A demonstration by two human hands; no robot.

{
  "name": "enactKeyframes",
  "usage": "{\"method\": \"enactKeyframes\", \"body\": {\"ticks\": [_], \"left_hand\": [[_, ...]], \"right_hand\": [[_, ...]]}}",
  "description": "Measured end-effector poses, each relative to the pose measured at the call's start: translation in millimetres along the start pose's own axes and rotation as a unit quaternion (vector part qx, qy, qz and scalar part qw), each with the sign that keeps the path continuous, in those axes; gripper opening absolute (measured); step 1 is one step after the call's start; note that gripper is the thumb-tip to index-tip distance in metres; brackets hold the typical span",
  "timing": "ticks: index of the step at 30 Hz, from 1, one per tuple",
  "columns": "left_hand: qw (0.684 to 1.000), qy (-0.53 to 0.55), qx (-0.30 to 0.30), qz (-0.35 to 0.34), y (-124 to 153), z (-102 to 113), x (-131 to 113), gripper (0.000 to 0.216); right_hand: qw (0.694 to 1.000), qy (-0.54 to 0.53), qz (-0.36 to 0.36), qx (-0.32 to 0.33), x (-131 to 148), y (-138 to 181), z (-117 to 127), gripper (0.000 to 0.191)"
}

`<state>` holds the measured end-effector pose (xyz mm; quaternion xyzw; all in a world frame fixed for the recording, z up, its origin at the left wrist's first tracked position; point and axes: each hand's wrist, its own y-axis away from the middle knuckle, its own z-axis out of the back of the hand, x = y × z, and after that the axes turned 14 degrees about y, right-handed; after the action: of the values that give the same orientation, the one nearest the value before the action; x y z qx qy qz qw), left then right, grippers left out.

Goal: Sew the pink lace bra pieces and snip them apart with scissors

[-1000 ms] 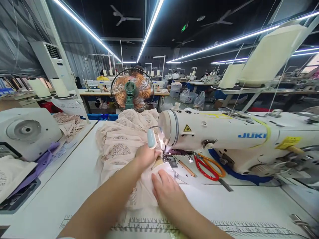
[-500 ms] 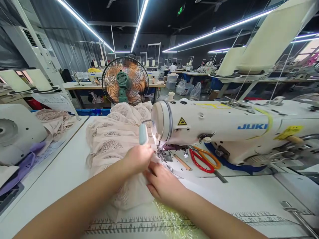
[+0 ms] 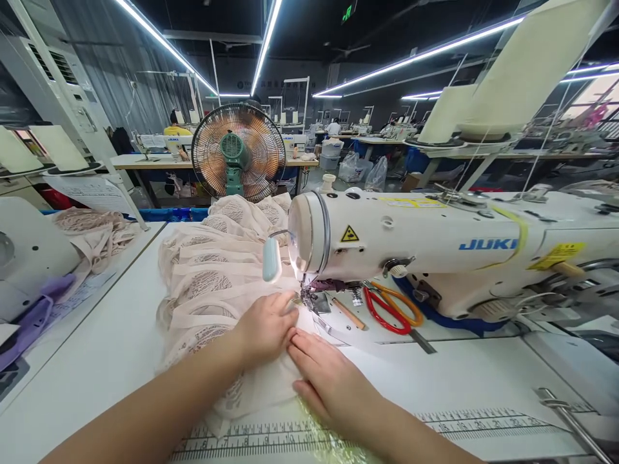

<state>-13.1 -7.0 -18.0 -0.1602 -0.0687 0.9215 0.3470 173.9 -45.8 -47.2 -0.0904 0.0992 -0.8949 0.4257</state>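
White tabletop [image 3: 109, 316]: ruler scale [image 3: 271, 441] along the near side
Left of centre: beige lace fabric [image 3: 207, 258], heaped
Right: sewing machine [image 3: 387, 238]; scissors [image 3: 385, 312] beneath its arm

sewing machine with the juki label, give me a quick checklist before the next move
1. Left hand on the pale fabric: ok
2. Right hand on the fabric: ok, laid flat
3. Sewing area of the sewing machine lit: ok, bright glow there
4. Scissors apart from the fabric: ok, lying right of the presser foot
5. Needle threaded: cannot tell, too small
6. Left fingertips safely clear of the needle: cannot tell, they look close
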Motion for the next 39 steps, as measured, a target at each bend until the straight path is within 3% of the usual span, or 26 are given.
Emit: {"method": "enactKeyframes", "body": {"ticks": [4, 26, 39], "left_hand": [[0.998, 0.008, 0.04, -0.055, -0.9, 2.5, 1.8, 0.028], [0.998, 0.034, 0.043, 0.026, -21.3, -2.3, 7.4, 0.029], [0.998, 0.039, 0.056, 0.001, -19.3, 5.4, 6.7, 0.027]], "right_hand": [[1.0, -0.029, 0.01, 0.004, -2.3, -4.1, 4.3, 0.044], [0.998, -0.035, -0.002, -0.061, -20.4, -8.4, 2.5, 0.034], [0.994, -0.036, 0.01, -0.106, -21.5, -1.2, 5.6, 0.026]]}}
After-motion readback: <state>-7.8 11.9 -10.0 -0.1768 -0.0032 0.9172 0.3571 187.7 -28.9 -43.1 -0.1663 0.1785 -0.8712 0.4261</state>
